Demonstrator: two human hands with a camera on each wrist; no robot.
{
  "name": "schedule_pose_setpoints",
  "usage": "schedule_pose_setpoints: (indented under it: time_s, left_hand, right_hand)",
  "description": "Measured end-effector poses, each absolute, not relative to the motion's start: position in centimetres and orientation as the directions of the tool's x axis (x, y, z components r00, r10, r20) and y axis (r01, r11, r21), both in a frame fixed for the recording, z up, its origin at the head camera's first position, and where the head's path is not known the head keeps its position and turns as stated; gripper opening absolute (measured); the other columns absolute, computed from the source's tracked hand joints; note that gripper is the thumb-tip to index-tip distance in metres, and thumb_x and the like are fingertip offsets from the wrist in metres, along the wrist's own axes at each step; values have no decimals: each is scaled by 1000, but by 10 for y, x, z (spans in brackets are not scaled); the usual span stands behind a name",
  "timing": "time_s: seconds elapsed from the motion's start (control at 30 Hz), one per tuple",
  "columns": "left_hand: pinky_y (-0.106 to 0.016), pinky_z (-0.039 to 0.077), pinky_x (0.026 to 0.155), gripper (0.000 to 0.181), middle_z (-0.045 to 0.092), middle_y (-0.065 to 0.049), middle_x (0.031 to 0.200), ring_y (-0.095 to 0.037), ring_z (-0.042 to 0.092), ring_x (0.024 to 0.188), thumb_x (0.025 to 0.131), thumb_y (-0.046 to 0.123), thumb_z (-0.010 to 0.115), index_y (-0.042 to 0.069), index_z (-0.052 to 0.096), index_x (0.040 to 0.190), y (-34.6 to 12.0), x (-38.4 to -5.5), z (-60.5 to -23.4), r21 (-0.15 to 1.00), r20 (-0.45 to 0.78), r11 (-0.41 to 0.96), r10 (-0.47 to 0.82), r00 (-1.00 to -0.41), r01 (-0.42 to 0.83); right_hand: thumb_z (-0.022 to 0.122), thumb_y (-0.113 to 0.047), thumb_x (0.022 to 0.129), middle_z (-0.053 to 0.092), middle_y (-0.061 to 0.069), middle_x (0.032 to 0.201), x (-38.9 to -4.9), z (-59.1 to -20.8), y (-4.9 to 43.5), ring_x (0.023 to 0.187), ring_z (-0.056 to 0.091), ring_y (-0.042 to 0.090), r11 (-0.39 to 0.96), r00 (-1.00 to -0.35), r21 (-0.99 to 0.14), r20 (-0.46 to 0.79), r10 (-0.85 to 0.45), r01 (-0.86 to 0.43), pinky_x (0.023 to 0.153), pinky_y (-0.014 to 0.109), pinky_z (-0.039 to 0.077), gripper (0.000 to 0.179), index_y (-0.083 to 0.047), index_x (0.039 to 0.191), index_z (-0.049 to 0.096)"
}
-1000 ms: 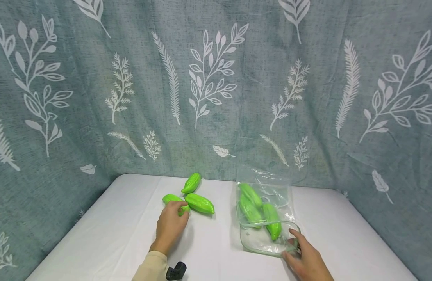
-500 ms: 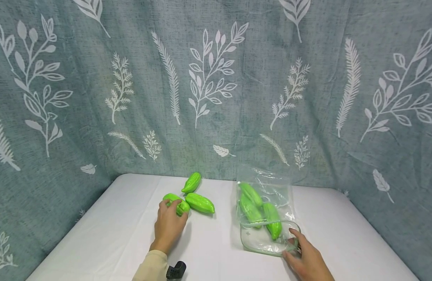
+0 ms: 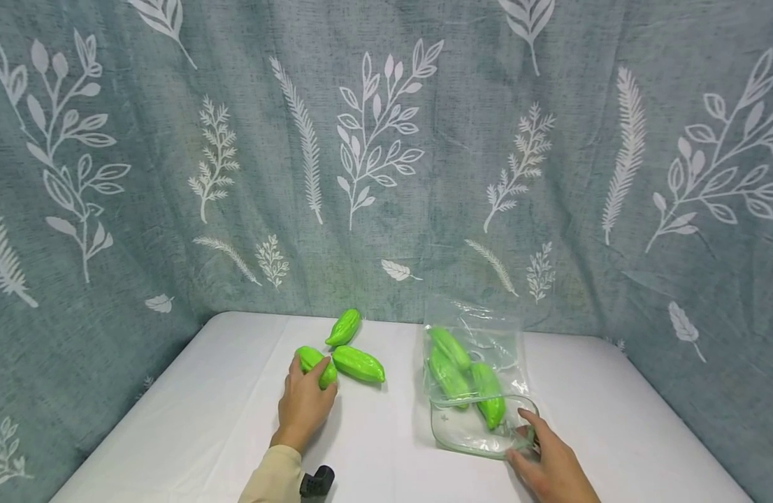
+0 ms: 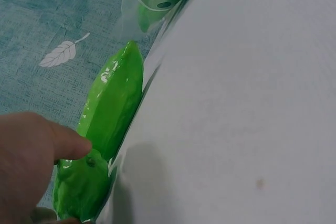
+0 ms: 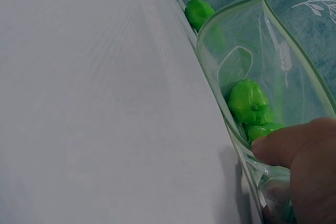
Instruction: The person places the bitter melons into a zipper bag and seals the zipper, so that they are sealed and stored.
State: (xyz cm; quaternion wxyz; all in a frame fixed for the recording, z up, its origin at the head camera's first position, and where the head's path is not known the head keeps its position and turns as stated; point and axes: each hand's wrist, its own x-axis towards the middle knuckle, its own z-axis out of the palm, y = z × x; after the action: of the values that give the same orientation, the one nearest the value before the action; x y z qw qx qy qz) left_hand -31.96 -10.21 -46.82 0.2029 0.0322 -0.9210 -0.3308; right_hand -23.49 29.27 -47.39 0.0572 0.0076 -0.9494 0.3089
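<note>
Leaf-print curtain (image 3: 386, 154) behind white worktop (image 3: 191, 426), green gourd (image 3: 310, 357) gripped by fingers of left hand (image 3: 303, 406), two loose gourds (image 3: 358, 365) beside it, clear bag (image 3: 460, 439) holding three others (image 3: 490, 413), its edge pinched by right hand (image 3: 552, 462)

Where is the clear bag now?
In the head view, the clear bag lies on the white table, right of the unbagged green vegetables, with the right hand at its open edge.

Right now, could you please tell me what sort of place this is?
Probably a staged tabletop workspace: a leaf-patterned curtain hangs behind and beside a white table, bearing green gourd-like pieces and a clear bag.
</note>
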Motion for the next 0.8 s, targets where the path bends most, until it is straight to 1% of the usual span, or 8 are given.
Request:
schedule_pose_setpoints:
  time_s: [0.13, 0.37, 0.67, 0.8]
  left_hand:
    - [-65, 48, 87, 46, 31, -31, 152, -50, 43, 131, 89, 21, 71, 13, 65, 134, -103, -321, -470, 616, 353, 785, -198, -914, 67]
    - [-62, 51, 80, 48, 33, -31, 150, -51, 57, 113, 89, 21, 72, 14, 63, 135, -103, -320, -470, 607, 347, 792, -192, -918, 64]
    - [-57, 52, 76, 48, 35, -32, 148, -47, 62, 101, 88, 21, 75, 13, 62, 134, -102, -319, -474, 622, 369, 780, -224, -902, 61]
    - [-57, 52, 75, 46, 38, -32, 145, -48, 63, 97, 87, 20, 77, 13, 63, 131, -104, -320, -475, 620, 389, 782, -238, -890, 62]
  right_hand:
    - [78, -32, 86, 65, 18, 123, -235, -474, 293, 115, 60, 42, 810, -994, -585, 107, 19, -47, 94, 61, 46, 80, 0, 147, 39]
    - [79, -33, 85, 66, 17, 121, -236, -475, 295, 114, 60, 42, 822, -993, -567, 120, 16, -55, 93, 59, 48, 79, 1, 146, 40]
    - [80, -29, 85, 67, 17, 120, -234, -474, 293, 114, 61, 42, 820, -992, -568, 128, 14, -62, 94, 59, 48, 78, 0, 146, 40]
    - [79, -29, 85, 67, 18, 121, -235, -474, 292, 114, 61, 42, 824, -991, -563, 130, 14, -62, 94, 59, 47, 78, 0, 146, 40]
